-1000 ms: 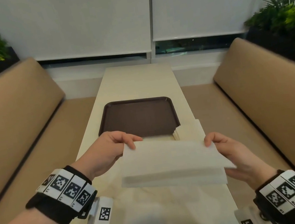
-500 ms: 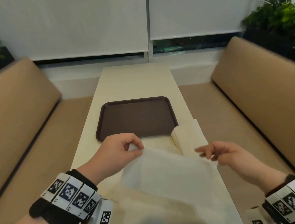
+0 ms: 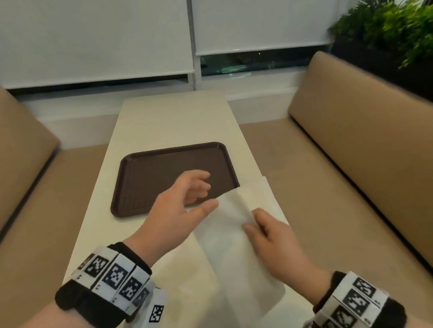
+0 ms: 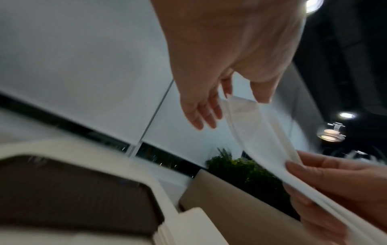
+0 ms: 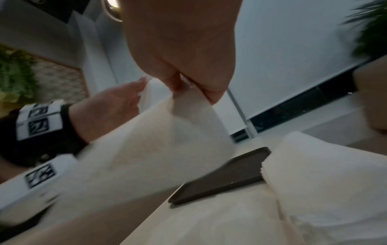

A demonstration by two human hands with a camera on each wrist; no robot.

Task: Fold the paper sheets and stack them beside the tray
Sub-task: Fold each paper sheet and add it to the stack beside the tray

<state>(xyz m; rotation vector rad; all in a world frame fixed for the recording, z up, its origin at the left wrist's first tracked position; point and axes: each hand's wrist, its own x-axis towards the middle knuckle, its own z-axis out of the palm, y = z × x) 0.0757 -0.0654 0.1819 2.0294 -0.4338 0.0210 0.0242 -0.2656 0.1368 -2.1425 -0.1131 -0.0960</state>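
A folded white paper sheet (image 3: 237,258) hangs lengthwise above the table's near end. My right hand (image 3: 251,223) pinches its right edge between thumb and fingers, as the right wrist view shows (image 5: 188,89). My left hand (image 3: 208,192) hovers over the near edge of the brown tray (image 3: 172,175) with fingers spread. Its thumb tip touches the sheet's far end, and the left wrist view (image 4: 234,107) shows no grip there. A stack of folded sheets (image 3: 264,196) lies on the table against the tray's right near corner.
Flat unfolded sheets (image 3: 183,293) cover the near part of the cream table (image 3: 175,114). Tan bench seats (image 3: 375,155) run along both sides. Green plants (image 3: 398,21) stand behind the right bench, and white window blinds hang beyond the table.
The sheet, held crosswise by both hands a second ago, now hangs lengthwise from my right hand. My left hand has let go and spread its fingers over the tray's near edge.
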